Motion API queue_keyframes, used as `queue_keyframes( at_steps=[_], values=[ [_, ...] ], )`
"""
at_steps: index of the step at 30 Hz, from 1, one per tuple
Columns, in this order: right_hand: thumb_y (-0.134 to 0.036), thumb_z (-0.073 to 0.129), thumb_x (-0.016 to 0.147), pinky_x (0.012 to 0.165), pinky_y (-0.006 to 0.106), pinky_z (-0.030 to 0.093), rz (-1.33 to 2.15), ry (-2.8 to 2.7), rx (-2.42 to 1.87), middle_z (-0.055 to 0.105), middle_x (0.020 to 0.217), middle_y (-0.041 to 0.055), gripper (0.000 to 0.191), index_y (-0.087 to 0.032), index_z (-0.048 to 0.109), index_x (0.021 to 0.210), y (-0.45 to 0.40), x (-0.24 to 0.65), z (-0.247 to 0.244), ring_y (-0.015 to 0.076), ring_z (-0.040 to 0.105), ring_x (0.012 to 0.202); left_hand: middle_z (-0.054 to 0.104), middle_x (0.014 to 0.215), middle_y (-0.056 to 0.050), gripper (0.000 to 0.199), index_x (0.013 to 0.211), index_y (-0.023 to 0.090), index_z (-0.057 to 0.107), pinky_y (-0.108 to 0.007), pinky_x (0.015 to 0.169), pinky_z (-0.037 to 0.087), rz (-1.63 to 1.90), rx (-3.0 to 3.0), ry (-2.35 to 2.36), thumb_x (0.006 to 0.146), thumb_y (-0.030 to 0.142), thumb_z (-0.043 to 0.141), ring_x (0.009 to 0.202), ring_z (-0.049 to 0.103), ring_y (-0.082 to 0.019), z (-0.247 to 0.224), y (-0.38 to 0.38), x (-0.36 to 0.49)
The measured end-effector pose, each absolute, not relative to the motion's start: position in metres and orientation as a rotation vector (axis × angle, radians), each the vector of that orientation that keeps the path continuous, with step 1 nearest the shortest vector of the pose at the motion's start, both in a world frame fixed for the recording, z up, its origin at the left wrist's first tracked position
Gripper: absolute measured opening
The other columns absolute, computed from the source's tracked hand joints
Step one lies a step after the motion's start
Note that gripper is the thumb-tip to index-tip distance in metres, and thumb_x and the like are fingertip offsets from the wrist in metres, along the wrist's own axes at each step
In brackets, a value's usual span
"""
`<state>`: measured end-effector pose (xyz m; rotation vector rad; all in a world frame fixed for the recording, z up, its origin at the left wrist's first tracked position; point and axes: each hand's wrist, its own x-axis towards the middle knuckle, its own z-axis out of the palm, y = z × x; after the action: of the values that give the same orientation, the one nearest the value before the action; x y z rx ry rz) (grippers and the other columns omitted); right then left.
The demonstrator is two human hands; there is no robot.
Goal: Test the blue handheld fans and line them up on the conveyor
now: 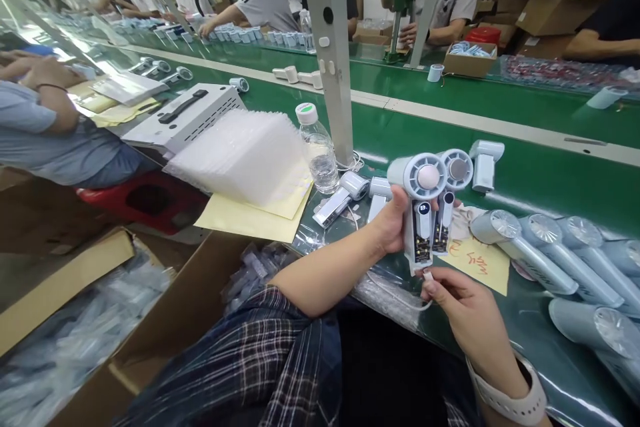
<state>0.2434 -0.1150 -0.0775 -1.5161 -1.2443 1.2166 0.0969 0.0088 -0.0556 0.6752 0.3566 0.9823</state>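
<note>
Two light blue handheld fans with open handles are held upright by my left hand. The front fan shows a lit display and a circuit board; the rear fan stands close behind it. Just below the front fan's handle, my right hand pinches a white cable plug at the handle's bottom end. Whether the plug is inserted cannot be made out. The white cable loops down and left from it. A yellow paper with red writing lies behind my right hand.
Several wrapped fans lie at the right. Left of my left hand are another fan, a water bottle and a stack of clear bags. A metal post rises behind. Boxes of plastic parts stand lower left; people sit across the belt.
</note>
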Motion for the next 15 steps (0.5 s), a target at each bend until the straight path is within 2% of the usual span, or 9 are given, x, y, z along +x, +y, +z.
queue_keyframes(
  at_steps=[5, 8, 10, 12, 15],
  values=[
    [-0.078, 0.075, 0.086, 0.059, 0.029, 0.055, 1.019, -1.274, -1.487, 0.071, 0.063, 0.0060, 0.059, -0.021, 0.072, 0.069, -0.113, 0.220, -0.068, 0.0188, 0.068, 0.060, 0.081, 0.097, -0.014, 0.098, 0.065, 0.019, 0.061, -0.043, 0.088, 0.062, 1.017, 0.688, 0.367, 0.029, 0.109, 0.073, 0.101, 0.078, -0.034, -0.049, 0.007, 0.099],
    [-0.074, 0.068, 0.095, 0.051, 0.027, 0.049, 1.095, -1.165, -1.384, 0.057, 0.051, -0.0001, 0.061, -0.023, 0.057, 0.063, -0.117, 0.205, -0.065, 0.0149, 0.059, 0.048, 0.081, 0.098, -0.015, 0.099, 0.062, 0.018, 0.061, -0.041, 0.086, 0.062, 1.063, 0.715, 0.385, 0.028, 0.111, 0.070, 0.101, 0.078, -0.034, -0.051, 0.005, 0.100],
    [-0.071, 0.066, 0.098, 0.049, 0.026, 0.047, 1.116, -1.105, -1.332, 0.049, 0.048, -0.0034, 0.060, -0.023, 0.053, 0.064, -0.119, 0.200, -0.065, 0.0135, 0.055, 0.044, 0.080, 0.098, -0.016, 0.099, 0.061, 0.018, 0.061, -0.042, 0.087, 0.062, 1.096, 0.717, 0.393, 0.030, 0.112, 0.069, 0.103, 0.077, -0.035, -0.052, 0.004, 0.101],
    [-0.068, 0.065, 0.100, 0.055, 0.027, 0.051, 1.078, -1.153, -1.338, 0.057, 0.054, -0.0012, 0.056, -0.023, 0.059, 0.068, -0.120, 0.202, -0.066, 0.0148, 0.061, 0.051, 0.080, 0.098, -0.016, 0.099, 0.061, 0.018, 0.061, -0.044, 0.088, 0.061, 1.102, 0.703, 0.384, 0.030, 0.112, 0.069, 0.104, 0.076, -0.035, -0.053, 0.003, 0.101],
    [-0.067, 0.066, 0.100, 0.069, 0.030, 0.057, 0.948, -1.340, -1.376, 0.077, 0.082, 0.0069, 0.049, -0.022, 0.075, 0.084, -0.118, 0.211, -0.069, 0.0209, 0.074, 0.077, 0.079, 0.103, -0.016, 0.099, 0.065, 0.018, 0.060, -0.042, 0.084, 0.060, 1.087, 0.645, 0.345, 0.034, 0.111, 0.069, 0.103, 0.076, -0.034, -0.051, 0.004, 0.099]
  ],
)
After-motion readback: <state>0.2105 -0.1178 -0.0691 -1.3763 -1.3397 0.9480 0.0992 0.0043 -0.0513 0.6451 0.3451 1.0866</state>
